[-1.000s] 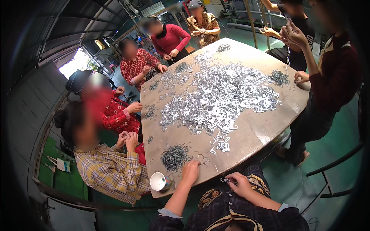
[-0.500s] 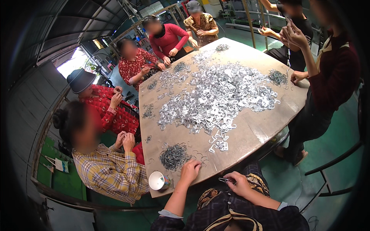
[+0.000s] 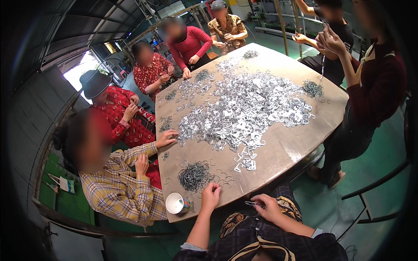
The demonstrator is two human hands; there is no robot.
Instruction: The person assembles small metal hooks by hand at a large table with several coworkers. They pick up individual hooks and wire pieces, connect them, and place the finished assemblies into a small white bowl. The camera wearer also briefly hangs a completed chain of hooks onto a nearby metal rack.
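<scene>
My left hand rests at the near edge of the table, its fingertips pinched together among a few loose, dark wire hooks. What sits between those fingertips is too small to make out. Just beyond it lies a heap of dark wire hooks. Over my lap, my right hand is closed on a small metal hook, whose pale loop sticks out to the left of the fingers. A large pile of flat silver hooks covers the middle of the table, with several stray ones at its near end.
A white paper cup stands at the table's near left corner. Beside it sits a person in a yellow plaid shirt, one hand reaching to the pile. Other people work along the far left and right sides. A dark metal frame stands at right.
My left hand has drawn slightly back and left, its fingers now pinched. The plaid-shirted person has stretched one hand onto the table toward the silver pile. My right hand stays nearly still.
</scene>
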